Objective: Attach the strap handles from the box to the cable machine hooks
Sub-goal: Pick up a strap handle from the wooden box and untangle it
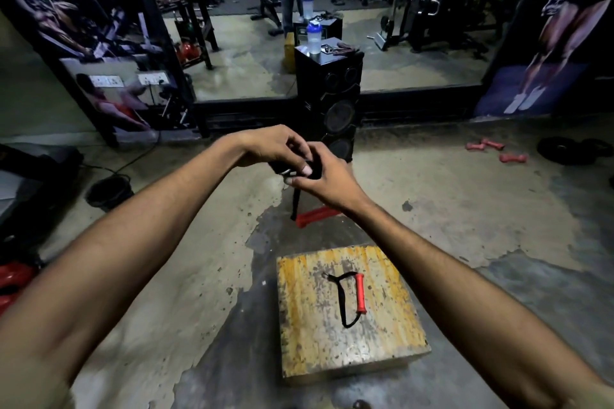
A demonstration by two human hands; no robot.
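While both hands work well above the floor, the nearest task item is the second strap handle, lying loose on the worn yellow wooden box with its red grip running nearly straight away from the person and its black webbing loop to the left of the grip. That handle sits below and nearer than the right hand, so the right arm looks the shorter reach for it. Farther out, the first strap handle hangs beneath the hands, its red grip tilted across and its black strap rising into the fingers. The right hand is curled on that strap's top end; the left hand pinches what seems to be a metal cable hook, though the dim, crowded view leaves it unclear whether ring and clip are joined.
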